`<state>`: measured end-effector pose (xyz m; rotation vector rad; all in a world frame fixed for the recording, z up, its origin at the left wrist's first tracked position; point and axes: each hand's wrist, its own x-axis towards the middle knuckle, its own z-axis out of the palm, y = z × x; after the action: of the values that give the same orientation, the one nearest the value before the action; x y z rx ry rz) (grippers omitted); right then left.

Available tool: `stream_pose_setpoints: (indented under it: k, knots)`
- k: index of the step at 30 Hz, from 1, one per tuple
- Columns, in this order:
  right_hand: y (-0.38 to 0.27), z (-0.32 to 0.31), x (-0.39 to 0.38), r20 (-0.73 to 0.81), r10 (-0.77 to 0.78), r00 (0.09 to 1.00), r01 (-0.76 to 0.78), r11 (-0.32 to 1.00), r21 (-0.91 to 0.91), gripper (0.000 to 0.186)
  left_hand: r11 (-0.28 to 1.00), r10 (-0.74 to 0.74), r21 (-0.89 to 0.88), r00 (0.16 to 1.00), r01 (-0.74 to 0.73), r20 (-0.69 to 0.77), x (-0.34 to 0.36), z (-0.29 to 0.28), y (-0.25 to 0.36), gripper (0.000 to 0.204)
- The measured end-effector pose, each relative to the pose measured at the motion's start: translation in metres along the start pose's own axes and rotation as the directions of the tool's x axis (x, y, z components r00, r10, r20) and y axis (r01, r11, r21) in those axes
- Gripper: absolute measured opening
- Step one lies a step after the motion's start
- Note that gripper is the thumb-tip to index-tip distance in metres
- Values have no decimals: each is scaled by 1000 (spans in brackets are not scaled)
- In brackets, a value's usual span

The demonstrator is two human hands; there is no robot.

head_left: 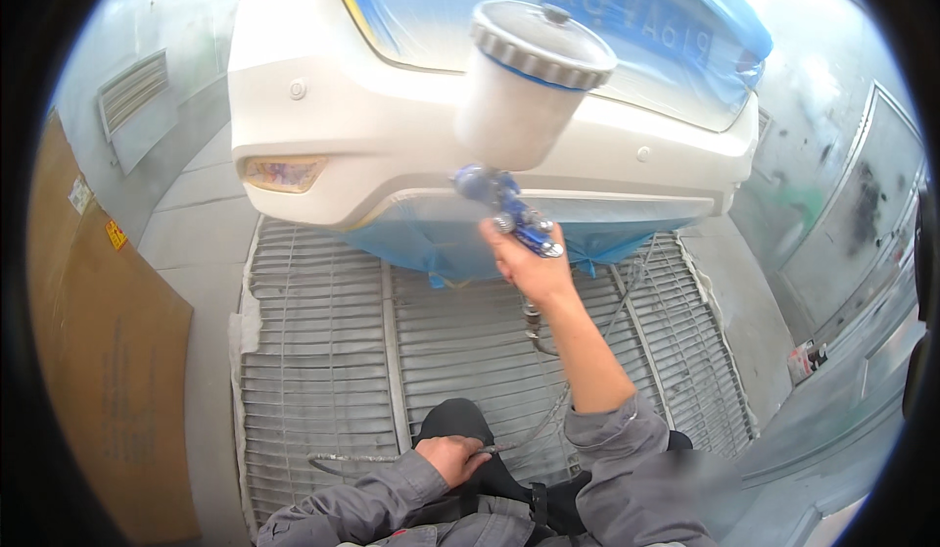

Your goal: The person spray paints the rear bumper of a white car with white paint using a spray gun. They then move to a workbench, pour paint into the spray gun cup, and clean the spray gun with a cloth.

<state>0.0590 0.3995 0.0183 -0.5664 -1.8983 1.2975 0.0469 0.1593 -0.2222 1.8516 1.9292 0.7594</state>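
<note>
My right hand (537, 265) is closed round the handle of a blue spray gun (509, 212), held up before a white car bumper (392, 121). On top of the gun sits a whitish paint cup (519, 106) with a grey ribbed lid, tilted slightly. From the bottom of the handle an air hose (548, 420) loops down and back toward me. My left hand (456, 459) rests by my knee, its fingers wrapped round that hose. The gun's nozzle points toward the bumper's lower part; whether the trigger is pressed I cannot tell.
Blue masking film (441, 248) hangs below the bumper, and more film covers the tailgate above. A metal floor grating (323, 351) lies underfoot. At the left stands a large brown cardboard sheet (108, 371). A grey wall with a door (852, 194) is at the right.
</note>
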Motion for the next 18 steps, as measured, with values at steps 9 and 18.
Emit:
stream_pose_setpoints:
  k: [9, 18]
  knots:
    - [32, -173, -4, -236, 63, 970, -38, 993, 108, 32, 999, 41, 14, 991, -43, 128, 65, 29, 46, 32]
    - [81, -381, -7, -439, 62, 896, -21, 995, 97, 26, 994, 104, 9, 975, -108, 196, 152, 77, 105, 32]
